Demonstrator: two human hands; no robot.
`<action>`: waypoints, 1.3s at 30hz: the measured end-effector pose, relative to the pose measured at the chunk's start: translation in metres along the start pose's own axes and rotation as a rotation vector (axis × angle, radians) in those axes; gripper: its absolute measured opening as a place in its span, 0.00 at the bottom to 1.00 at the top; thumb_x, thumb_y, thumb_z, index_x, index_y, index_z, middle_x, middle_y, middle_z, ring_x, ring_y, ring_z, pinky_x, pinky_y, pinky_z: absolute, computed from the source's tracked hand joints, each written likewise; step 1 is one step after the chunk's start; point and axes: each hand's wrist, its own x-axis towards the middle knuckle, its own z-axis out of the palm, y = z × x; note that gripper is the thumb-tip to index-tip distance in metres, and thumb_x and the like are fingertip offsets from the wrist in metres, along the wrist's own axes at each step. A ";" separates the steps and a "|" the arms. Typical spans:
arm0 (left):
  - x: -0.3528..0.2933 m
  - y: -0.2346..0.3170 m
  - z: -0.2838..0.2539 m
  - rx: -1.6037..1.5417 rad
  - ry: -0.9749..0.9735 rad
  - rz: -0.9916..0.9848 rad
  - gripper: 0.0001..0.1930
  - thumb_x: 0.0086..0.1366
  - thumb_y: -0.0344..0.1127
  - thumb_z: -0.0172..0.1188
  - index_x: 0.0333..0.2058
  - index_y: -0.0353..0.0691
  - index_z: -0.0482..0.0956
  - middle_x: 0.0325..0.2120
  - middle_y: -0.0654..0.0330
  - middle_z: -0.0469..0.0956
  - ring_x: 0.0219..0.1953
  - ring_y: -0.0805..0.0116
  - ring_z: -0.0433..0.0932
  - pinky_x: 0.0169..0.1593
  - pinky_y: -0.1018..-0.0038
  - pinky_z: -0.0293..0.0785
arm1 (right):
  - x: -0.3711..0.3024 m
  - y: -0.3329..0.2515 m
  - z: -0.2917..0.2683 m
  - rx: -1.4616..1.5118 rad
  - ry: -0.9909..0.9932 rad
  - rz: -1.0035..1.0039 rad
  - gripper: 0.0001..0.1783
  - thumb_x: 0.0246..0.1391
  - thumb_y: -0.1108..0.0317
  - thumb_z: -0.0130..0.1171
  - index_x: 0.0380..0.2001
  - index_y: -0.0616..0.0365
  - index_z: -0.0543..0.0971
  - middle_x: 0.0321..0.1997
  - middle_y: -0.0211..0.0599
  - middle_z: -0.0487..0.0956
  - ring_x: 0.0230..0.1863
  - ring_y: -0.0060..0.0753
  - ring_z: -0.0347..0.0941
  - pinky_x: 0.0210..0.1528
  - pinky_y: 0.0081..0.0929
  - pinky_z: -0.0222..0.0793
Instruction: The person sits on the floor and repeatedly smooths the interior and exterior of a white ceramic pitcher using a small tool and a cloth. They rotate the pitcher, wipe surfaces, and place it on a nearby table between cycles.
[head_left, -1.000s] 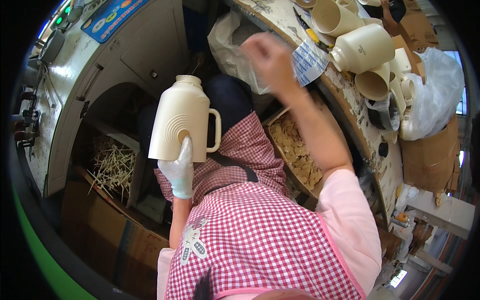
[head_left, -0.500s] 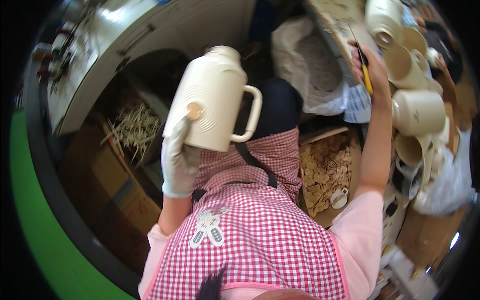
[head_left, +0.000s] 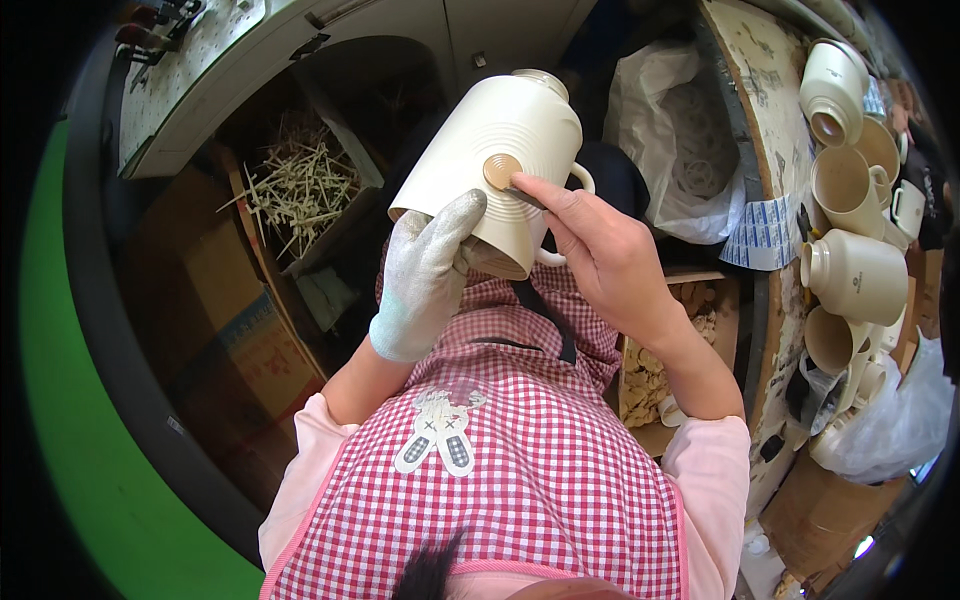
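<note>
A cream plastic jug body [head_left: 468,135] with a side handle and ringed ridges lies tilted above my lap, its neck pointing away. My gloved left hand [head_left: 422,275] grips its open lower rim, the thumb on the outside and the other fingers partly hidden inside. A round tan disc [head_left: 497,170] sits at the centre of the ridges. My bare right hand [head_left: 612,255] is closed on a knife [head_left: 528,199]; only a short dark part shows beside the disc, and its grip is hidden in the palm. The right thumb is at the disc's edge.
Several cream jug bodies [head_left: 855,275] crowd the worn bench [head_left: 755,75] at right. Below it stands a carton of tan discs [head_left: 645,385]. A white bag [head_left: 640,110] holds clear rings. Thin plastic scraps [head_left: 300,185] fill a box at left, below a pale machine table [head_left: 190,95].
My right hand has come from above the bench to the disc, bringing the knife. The jug body has shifted right and tilted, and my left hand now holds its lower rim.
</note>
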 end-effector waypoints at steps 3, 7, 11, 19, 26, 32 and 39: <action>-0.004 -0.001 -0.001 0.011 0.035 0.013 0.22 0.74 0.32 0.56 0.61 0.26 0.69 0.51 0.48 0.81 0.51 0.64 0.84 0.52 0.74 0.84 | -0.005 -0.004 0.002 -0.047 -0.036 -0.011 0.36 0.53 0.81 0.63 0.66 0.46 0.76 0.31 0.39 0.79 0.28 0.41 0.79 0.32 0.32 0.78; -0.009 0.001 -0.004 0.051 0.029 -0.007 0.22 0.75 0.32 0.57 0.62 0.27 0.69 0.51 0.49 0.81 0.51 0.65 0.84 0.53 0.74 0.83 | -0.006 -0.013 0.006 -0.137 -0.009 -0.014 0.37 0.50 0.81 0.64 0.66 0.45 0.76 0.30 0.38 0.77 0.27 0.38 0.78 0.30 0.31 0.77; -0.014 -0.002 -0.004 0.078 0.087 -0.030 0.22 0.75 0.33 0.57 0.62 0.27 0.70 0.50 0.51 0.81 0.49 0.66 0.84 0.52 0.74 0.82 | -0.011 -0.029 0.008 -0.376 -0.018 -0.016 0.36 0.52 0.82 0.61 0.66 0.47 0.77 0.27 0.37 0.73 0.24 0.34 0.74 0.26 0.29 0.73; -0.007 -0.021 0.009 0.600 0.055 0.208 0.17 0.76 0.34 0.55 0.50 0.22 0.79 0.39 0.55 0.84 0.38 0.74 0.81 0.40 0.76 0.79 | -0.011 -0.046 0.021 -0.889 -0.034 -0.051 0.32 0.48 0.74 0.64 0.61 0.52 0.80 0.26 0.32 0.71 0.23 0.29 0.75 0.23 0.23 0.73; 0.005 -0.017 -0.007 0.538 0.083 0.389 0.18 0.76 0.36 0.57 0.50 0.21 0.78 0.42 0.55 0.83 0.39 0.75 0.80 0.40 0.78 0.77 | 0.002 -0.035 0.056 -1.053 0.089 -0.104 0.27 0.52 0.68 0.64 0.58 0.51 0.81 0.25 0.28 0.75 0.21 0.25 0.76 0.21 0.19 0.72; 0.005 -0.020 -0.020 0.605 0.097 0.288 0.19 0.75 0.37 0.59 0.54 0.23 0.77 0.45 0.55 0.82 0.43 0.72 0.80 0.46 0.76 0.77 | 0.002 -0.037 0.059 -0.941 0.131 -0.100 0.18 0.50 0.69 0.64 0.46 0.58 0.81 0.23 0.32 0.79 0.21 0.32 0.81 0.21 0.25 0.76; 0.003 -0.023 -0.019 0.314 0.103 0.366 0.19 0.77 0.35 0.56 0.58 0.26 0.72 0.47 0.52 0.82 0.43 0.69 0.83 0.46 0.72 0.83 | 0.009 -0.039 0.048 -0.714 0.023 -0.069 0.24 0.54 0.70 0.61 0.56 0.57 0.78 0.28 0.35 0.78 0.25 0.36 0.81 0.25 0.30 0.76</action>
